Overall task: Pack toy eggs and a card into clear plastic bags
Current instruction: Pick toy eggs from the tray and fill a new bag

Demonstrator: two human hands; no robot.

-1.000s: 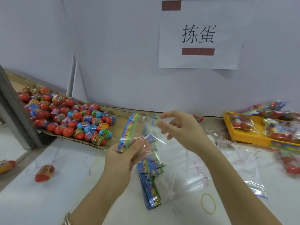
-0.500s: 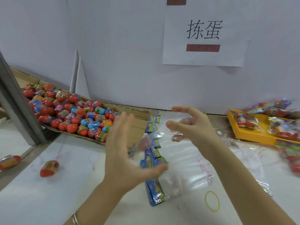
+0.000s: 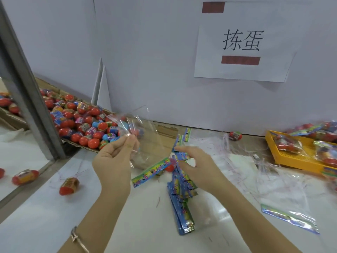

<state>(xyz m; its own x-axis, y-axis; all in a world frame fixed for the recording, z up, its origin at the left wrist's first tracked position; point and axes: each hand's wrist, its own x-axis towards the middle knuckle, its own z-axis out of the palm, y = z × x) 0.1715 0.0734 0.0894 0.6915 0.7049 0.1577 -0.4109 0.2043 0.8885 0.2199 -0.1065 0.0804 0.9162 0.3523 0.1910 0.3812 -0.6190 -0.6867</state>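
My left hand point(image 3: 114, 157) pinches the edge of a clear plastic bag point(image 3: 140, 130) and holds it up above the table, in front of the egg pile. My right hand point(image 3: 197, 167) hovers over a stack of blue cards point(image 3: 182, 203), fingers curled. Its fingertips pinch the right end of a colourful card strip point(image 3: 151, 172) that slants down to the left. A red toy egg point(image 3: 169, 168) peeks out just below that end. Many red and blue toy eggs point(image 3: 83, 125) fill a cardboard tray at the left.
A yellow basket point(image 3: 291, 159) at the right holds packed bags. Loose clear bags point(image 3: 242, 157) are spread behind my right hand, and one bag with a card point(image 3: 290, 216) lies at the lower right. Single eggs point(image 3: 69, 185) point(image 3: 235, 136) lie loose. A metal post point(image 3: 27, 92) stands at the left.
My left hand let go of the card, opened, then took the clear bag by its edge and raised it leftward. My right hand dropped down onto the card strip.
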